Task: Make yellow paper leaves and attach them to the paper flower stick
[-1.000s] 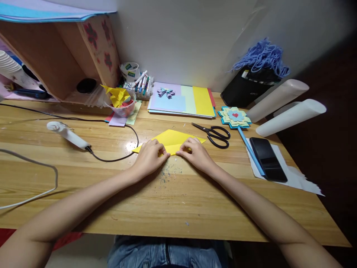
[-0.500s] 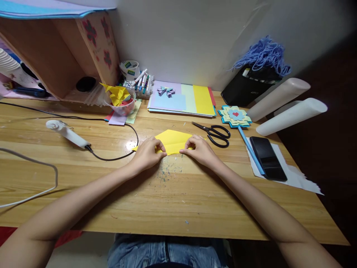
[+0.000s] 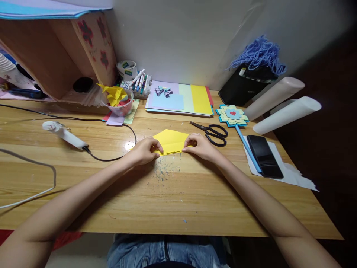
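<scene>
A folded piece of yellow paper (image 3: pixel 172 141) lies on the wooden table, its peak pointing away from me and its folded edge towards me. My left hand (image 3: pixel 147 149) pinches the paper's near left edge between thumb and fingers. At the near right edge, my right hand (image 3: pixel 198 146) pinches the paper in the same way. Both hands cover the paper's side corners. Black-handled scissors (image 3: pixel 212 132) lie just beyond my right hand, with their blades pointing left.
A white glue gun (image 3: pixel 65 136) with a black cord lies left. Behind are a plastic cup (image 3: pixel 122 107), markers (image 3: pixel 141 82) and coloured paper sheets (image 3: pixel 199 100). A paper flower (image 3: pixel 232 114), a phone (image 3: pixel 264 156) and white rolls (image 3: pixel 287 115) are right.
My left hand has slid a little left along the paper's near edge, and my right hand slightly right, so the two are farther apart. The whole view has shifted slightly.
</scene>
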{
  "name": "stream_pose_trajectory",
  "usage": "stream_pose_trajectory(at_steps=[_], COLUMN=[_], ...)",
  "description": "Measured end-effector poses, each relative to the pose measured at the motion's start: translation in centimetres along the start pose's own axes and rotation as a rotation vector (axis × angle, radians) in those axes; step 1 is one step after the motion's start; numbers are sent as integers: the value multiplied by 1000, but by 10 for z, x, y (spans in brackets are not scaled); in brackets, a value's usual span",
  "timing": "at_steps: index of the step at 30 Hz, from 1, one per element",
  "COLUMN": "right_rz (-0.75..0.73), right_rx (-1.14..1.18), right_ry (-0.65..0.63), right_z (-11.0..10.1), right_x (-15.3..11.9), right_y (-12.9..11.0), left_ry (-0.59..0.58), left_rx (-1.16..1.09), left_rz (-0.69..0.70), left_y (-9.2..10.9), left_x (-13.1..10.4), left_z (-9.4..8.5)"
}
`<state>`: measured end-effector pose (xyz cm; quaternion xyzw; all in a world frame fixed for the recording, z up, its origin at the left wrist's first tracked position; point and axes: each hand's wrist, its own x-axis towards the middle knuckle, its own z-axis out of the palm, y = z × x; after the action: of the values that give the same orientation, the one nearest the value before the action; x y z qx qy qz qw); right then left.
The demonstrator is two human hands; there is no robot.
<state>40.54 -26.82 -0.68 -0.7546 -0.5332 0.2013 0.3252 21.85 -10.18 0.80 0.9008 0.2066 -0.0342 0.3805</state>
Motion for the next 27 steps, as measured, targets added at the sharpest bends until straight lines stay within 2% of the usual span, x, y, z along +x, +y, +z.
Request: stream_pose_trajectory(at_steps=[4, 7, 11, 15, 22, 27], right_rz=[-250, -439, -540, -503, -267, -310], right_rx=[-13, -95, -270, -232, 17, -26], right_ry=[-39, -68, -37, 1, 3, 45], right_z=[-2, 7, 21, 25, 23, 27], right_x=[-4, -10, -15, -15, -13, -13], right_y=[-19, -29, -28, -26, -29, -28], left_ry=[-18, -14, 53, 114, 146, 199], left_rx=[36, 91, 317, 487, 160, 112], left_rz=[44, 136, 295, 330, 240, 223], left_y=[4, 13, 28, 31, 18, 15], left_x=[-2, -9, -19, -22, -15, -12], left_z=[-3, -1, 9, 17, 19, 24])
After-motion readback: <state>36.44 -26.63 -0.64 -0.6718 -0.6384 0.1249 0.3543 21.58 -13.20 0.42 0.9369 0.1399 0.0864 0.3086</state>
